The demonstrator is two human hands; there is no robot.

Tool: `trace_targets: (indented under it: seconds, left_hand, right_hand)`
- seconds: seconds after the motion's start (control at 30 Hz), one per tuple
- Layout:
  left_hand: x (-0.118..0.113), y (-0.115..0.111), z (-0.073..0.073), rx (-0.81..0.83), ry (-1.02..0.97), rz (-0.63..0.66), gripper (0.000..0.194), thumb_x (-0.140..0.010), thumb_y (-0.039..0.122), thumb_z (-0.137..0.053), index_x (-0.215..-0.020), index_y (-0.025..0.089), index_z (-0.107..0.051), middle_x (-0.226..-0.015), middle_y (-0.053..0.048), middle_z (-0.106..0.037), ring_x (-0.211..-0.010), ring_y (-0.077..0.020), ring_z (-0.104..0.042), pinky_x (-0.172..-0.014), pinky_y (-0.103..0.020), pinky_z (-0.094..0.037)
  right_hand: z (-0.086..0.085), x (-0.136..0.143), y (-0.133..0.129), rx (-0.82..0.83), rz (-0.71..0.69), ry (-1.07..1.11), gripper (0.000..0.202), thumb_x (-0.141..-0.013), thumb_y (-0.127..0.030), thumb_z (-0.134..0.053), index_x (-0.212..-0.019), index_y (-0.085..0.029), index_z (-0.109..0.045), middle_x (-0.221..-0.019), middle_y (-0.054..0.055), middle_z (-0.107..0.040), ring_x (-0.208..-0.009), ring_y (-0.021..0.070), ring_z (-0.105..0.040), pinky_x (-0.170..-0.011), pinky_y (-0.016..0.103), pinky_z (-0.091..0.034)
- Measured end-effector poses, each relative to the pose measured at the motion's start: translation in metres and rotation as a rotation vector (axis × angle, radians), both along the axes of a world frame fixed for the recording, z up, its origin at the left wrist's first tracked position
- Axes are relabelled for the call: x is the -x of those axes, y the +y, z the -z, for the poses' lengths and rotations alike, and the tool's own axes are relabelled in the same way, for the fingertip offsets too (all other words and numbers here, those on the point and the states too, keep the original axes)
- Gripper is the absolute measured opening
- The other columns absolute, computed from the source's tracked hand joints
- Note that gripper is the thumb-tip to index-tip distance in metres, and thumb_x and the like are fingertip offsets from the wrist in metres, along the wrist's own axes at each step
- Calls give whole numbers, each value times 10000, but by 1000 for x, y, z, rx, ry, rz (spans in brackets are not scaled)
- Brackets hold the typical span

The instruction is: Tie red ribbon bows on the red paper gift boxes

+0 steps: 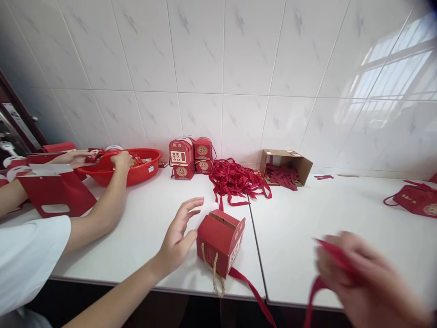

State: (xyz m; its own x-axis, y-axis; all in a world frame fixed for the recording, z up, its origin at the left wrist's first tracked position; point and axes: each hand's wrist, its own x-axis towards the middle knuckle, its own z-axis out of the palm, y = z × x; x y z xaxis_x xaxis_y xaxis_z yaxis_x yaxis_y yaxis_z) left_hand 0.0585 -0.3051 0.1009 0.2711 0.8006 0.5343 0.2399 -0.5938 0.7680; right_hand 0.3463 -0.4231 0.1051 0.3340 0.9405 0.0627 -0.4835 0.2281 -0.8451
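Note:
A small red gift box (214, 237) with gold characters and a gold rope handle (214, 269) stands near the front edge of the white table. My left hand (179, 237) is at its left side, fingers apart and thumb close to the box wall; whether it touches I cannot tell. A red ribbon (251, 289) runs out from under the box and hangs over the edge. Off to the right, blurred by motion, my right hand (355, 269) is closed on a red ribbon. One end sticks up and the other dangles below the hand.
At the wall are stacked red gift boxes (182, 157), a heap of red ribbons (235, 180) and an open cardboard box (305, 168) holding dark red strips. Another person's arms (112, 200) reach into a red basin (146, 171) at left. A red box (413, 198) lies far right.

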Motion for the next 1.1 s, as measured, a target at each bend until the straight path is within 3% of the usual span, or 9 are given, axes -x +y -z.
trace_targets:
  seconds: [0.03,0.1,0.2,0.27,0.4,0.53,0.83,1.1]
  left_hand:
    - [-7,-8,0,-78,12,-38,391,-828,136,-421,-1201,234,-484,-1301,-90,-509,-1239,-225,-471,-1016,-375,-413]
    - [-21,-22,-2,-199,160,-65,358,-854,138,-414,-1185,237,-507,-1220,-84,-573,-1180,-226,-516,-1001,-391,-398]
    - [-38,-31,-6,-348,455,-128,406,-848,97,-408,-1184,277,-547,-1252,-41,-598,-1253,-260,-461,-1075,-489,-211]
    - [-45,-31,-8,-406,549,-156,401,-842,90,-418,-1155,278,-584,-1253,-25,-613,-1270,-273,-448,-1082,-518,-101]
    - [-49,-26,-10,-328,558,-93,293,-861,122,-431,-1028,247,-638,-1065,-8,-702,-1049,-199,-608,-1072,-465,-113]
    - [-47,-26,-8,-272,552,-67,268,-862,122,-442,-979,262,-639,-931,39,-718,-954,-161,-640,-1053,-438,-135]
    - [-47,-25,-9,-286,565,-61,316,-871,123,-454,-1131,272,-554,-1029,40,-714,-935,-151,-654,-1064,-421,-138]
    - [-47,-25,-7,-334,581,-79,390,-873,115,-433,-1238,233,-506,-1024,-11,-717,-910,-159,-662,-1064,-466,-156]
  right_hand:
    - [-1,13,12,-25,-129,-91,252,-737,-338,-713,-629,-183,-546,-577,-20,-487,-543,107,-424,-509,229,-355]
    - [1,35,35,-19,-240,-225,246,-771,-361,-679,-649,-183,-560,-636,-7,-517,-638,123,-451,-607,234,-367]
    - [10,57,56,20,-263,-250,255,-792,-399,-647,-678,-190,-554,-702,-13,-502,-705,129,-435,-682,238,-368]
    - [17,61,62,36,-257,-236,267,-790,-415,-641,-678,-196,-536,-762,-11,-504,-750,135,-440,-719,244,-379]
    - [26,61,64,39,-271,-222,253,-800,-425,-629,-707,-206,-544,-852,-4,-535,-817,143,-459,-773,253,-390]
    - [26,63,65,13,-330,-244,241,-819,-415,-616,-718,-202,-568,-826,-5,-539,-787,130,-460,-748,236,-386]
    - [18,65,64,-22,-369,-186,192,-798,-345,-650,-700,-198,-574,-856,-8,-562,-821,125,-485,-766,214,-398]
    - [16,67,67,16,-353,-240,234,-795,-384,-636,-694,-184,-569,-777,-6,-542,-761,123,-460,-743,230,-397]
